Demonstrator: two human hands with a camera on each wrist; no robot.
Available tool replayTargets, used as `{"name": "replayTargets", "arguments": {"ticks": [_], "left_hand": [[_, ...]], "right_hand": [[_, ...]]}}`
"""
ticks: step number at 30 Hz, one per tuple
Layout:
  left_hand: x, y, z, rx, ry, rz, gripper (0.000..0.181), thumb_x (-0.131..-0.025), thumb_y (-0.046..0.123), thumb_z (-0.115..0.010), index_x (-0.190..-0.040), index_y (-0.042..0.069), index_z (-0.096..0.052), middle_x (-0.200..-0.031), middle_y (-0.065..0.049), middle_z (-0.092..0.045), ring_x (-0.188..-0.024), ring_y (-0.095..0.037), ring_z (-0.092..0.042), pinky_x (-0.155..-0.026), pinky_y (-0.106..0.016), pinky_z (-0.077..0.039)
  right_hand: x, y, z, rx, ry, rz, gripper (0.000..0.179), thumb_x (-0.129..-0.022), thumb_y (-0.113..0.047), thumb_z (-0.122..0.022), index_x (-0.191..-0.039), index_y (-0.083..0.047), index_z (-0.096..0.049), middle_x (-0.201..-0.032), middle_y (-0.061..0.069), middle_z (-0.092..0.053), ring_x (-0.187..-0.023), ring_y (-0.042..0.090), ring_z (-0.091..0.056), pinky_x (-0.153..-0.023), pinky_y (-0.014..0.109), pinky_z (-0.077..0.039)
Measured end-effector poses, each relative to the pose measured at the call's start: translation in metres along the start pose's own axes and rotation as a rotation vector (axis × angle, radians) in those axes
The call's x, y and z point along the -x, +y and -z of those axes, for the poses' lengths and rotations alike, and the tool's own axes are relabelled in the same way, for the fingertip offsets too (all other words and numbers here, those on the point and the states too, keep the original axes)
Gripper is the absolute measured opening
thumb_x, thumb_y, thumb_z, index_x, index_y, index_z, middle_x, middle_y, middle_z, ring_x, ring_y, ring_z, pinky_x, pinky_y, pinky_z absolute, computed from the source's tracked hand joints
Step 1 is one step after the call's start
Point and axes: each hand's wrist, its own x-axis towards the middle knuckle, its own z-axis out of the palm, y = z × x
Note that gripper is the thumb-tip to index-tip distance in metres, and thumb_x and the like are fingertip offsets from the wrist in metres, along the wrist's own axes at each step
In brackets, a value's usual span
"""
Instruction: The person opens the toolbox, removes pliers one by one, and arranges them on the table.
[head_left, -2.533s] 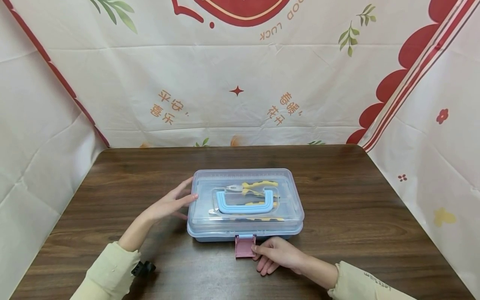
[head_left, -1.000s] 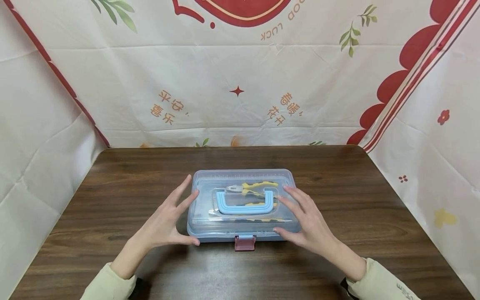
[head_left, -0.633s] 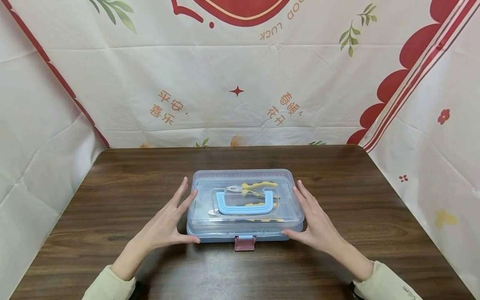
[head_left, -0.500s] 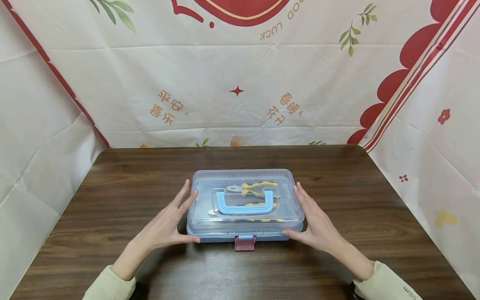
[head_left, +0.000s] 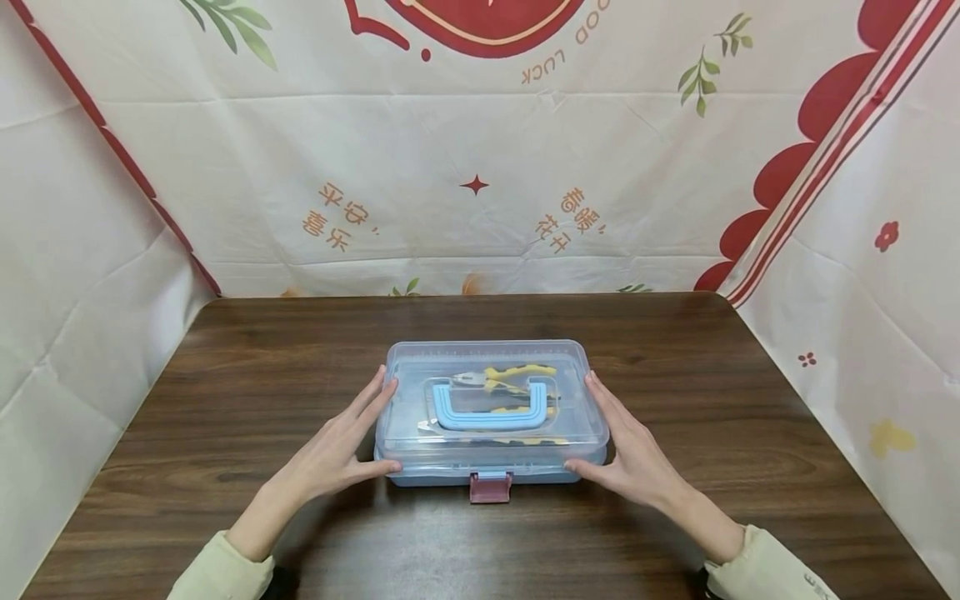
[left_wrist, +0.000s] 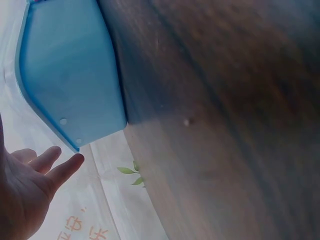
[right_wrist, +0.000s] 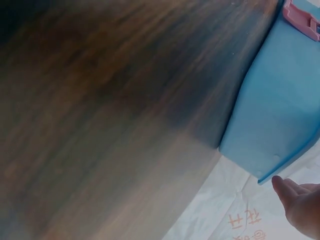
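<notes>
A clear-lidded toolbox (head_left: 408,450) with a blue base sits in the middle of the table, lid down. On its lid lies a light blue handle (head_left: 491,421); at the front the pink latch (head_left: 491,489) hangs unfastened. Pliers with yellow handles (head_left: 525,369) and other yellow-and-black tools show through the lid. My left hand (head_left: 337,450) rests at the box's left edge, fingers nearly straight, thumb at the front corner. Mirroring it on the right edge is my right hand (head_left: 637,454). Both wrist views show the blue base (left_wrist: 75,65) standing on the table, fingertips near the rim.
The dark wooden table (head_left: 480,542) extends around the toolbox on all sides. A white printed cloth (head_left: 420,142) hangs behind the table and along both sides.
My right hand has left the pink latch, passed over the lid, and come to the right edge. The left thumb has risen slightly at the front corner. The toolbox stays in place.
</notes>
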Motion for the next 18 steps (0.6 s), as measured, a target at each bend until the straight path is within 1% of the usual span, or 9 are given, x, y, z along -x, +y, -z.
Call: {"name": "replayTargets", "arguments": {"ticks": [4, 10, 13, 18], "left_hand": [[0.000, 0.001, 0.000, 0.010, 0.023, -0.002, 0.091, -0.076, 0.049, -0.062, -0.143, 0.016, -0.009, -0.146, -0.010, -0.004, -0.118, -0.033, -0.036, -0.085, -0.051, -0.038], [-0.003, 0.002, 0.003, 0.013, 0.053, 0.001, 0.087, -0.078, 0.048, -0.060, -0.143, 0.015, -0.011, -0.146, -0.008, -0.009, -0.117, -0.031, -0.037, -0.084, -0.050, -0.039], [-0.005, 0.004, 0.007, 0.022, 0.056, 0.017, 0.086, -0.079, 0.046, -0.061, -0.143, 0.016, -0.011, -0.146, -0.007, -0.011, -0.119, -0.030, -0.035, -0.086, -0.051, -0.037], [-0.010, 0.007, 0.014, 0.053, 0.045, 0.059, 0.085, -0.078, 0.042, -0.063, -0.143, 0.020, -0.011, -0.145, -0.006, -0.013, -0.121, -0.030, -0.033, -0.088, -0.053, -0.035]], "right_hand": [[-0.001, -0.001, 0.001, -0.011, 0.009, -0.005, 0.103, -0.063, -0.040, -0.077, -0.141, -0.007, -0.018, -0.144, 0.007, -0.019, -0.124, 0.024, -0.029, -0.094, 0.038, -0.033], [-0.006, -0.002, 0.006, -0.027, 0.017, -0.016, 0.100, -0.064, -0.037, -0.077, -0.141, -0.009, -0.019, -0.142, 0.007, -0.023, -0.121, 0.026, -0.034, -0.088, 0.045, -0.036], [-0.008, -0.002, 0.009, -0.041, 0.015, -0.019, 0.099, -0.065, -0.036, -0.077, -0.141, -0.010, -0.019, -0.142, 0.007, -0.024, -0.120, 0.027, -0.035, -0.087, 0.048, -0.037], [-0.012, -0.003, 0.015, -0.049, 0.012, -0.019, 0.099, -0.064, -0.035, -0.078, -0.141, -0.012, -0.020, -0.141, 0.007, -0.025, -0.120, 0.026, -0.035, -0.086, 0.047, -0.038]]}}
